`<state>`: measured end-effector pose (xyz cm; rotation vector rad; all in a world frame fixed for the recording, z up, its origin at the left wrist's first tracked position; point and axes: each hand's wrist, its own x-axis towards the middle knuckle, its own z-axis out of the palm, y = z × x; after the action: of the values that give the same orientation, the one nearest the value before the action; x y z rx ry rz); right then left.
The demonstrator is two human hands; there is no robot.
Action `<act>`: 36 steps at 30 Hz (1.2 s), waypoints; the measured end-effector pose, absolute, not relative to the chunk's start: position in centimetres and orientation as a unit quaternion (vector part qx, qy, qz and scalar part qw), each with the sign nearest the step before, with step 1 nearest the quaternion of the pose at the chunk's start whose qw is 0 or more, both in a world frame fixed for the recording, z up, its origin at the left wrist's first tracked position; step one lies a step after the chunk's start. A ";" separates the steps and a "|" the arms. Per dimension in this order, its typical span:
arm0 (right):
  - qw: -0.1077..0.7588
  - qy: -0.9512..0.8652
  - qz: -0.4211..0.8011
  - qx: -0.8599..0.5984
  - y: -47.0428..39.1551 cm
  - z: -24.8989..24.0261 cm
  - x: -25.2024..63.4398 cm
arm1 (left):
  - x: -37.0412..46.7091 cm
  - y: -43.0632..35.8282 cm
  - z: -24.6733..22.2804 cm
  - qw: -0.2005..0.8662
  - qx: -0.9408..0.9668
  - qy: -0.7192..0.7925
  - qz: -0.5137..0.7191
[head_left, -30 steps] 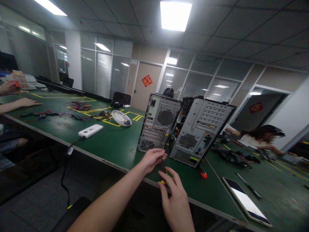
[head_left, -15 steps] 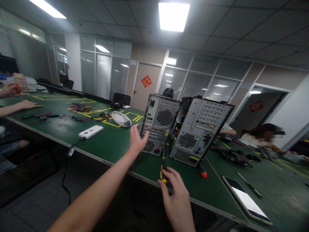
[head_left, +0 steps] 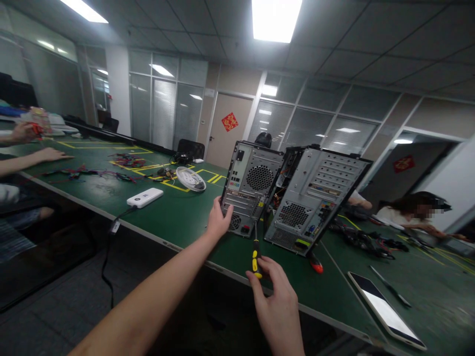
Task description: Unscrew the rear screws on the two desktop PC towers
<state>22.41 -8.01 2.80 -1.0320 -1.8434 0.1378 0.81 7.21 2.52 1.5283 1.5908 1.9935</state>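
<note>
A computer tower (head_left: 252, 170) stands upright on the green table, its back panel with fan grille and ports facing me. My left hand (head_left: 219, 218) grips its lower left edge, fingers along the side and partly hidden, thumb apart on the back. In my right hand (head_left: 276, 291) is a screwdriver (head_left: 256, 261) with a black and yellow handle, pinched near the handle's end. The shaft points up toward the lower right edge of that tower; whether the tip touches a screw I cannot tell. Close on the right is a second computer tower (head_left: 297, 235), with its back also turned to me.
A red-tipped tool handle (head_left: 316, 266) pokes out beside the second tower. Farther right lie a phone (head_left: 386, 309), a slim metal tool (head_left: 391, 287) and black cables (head_left: 363, 240). Leftward are a white power bank (head_left: 144, 198) and a white round grille (head_left: 190, 179). Other people sit at both sides.
My left hand has come against the first tower's left edge, its fingers less spread. The screwdriver handle has turned in my right hand, showing more yellow. The view has shifted slightly.
</note>
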 end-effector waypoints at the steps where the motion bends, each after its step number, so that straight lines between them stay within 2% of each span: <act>1: 0.490 -0.759 0.059 -0.425 -8.0 2.8 22.4 | 0.7 7.3 2.4 0.088 0.508 0.533 0.671; 36: 0.484 -0.764 0.038 -0.425 -8.5 2.8 22.2 | 0.4 6.8 2.9 0.122 0.496 0.530 0.677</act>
<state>22.20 -8.48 2.80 -1.0342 -1.8620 0.0920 0.43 6.78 2.90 1.4466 1.5475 1.9755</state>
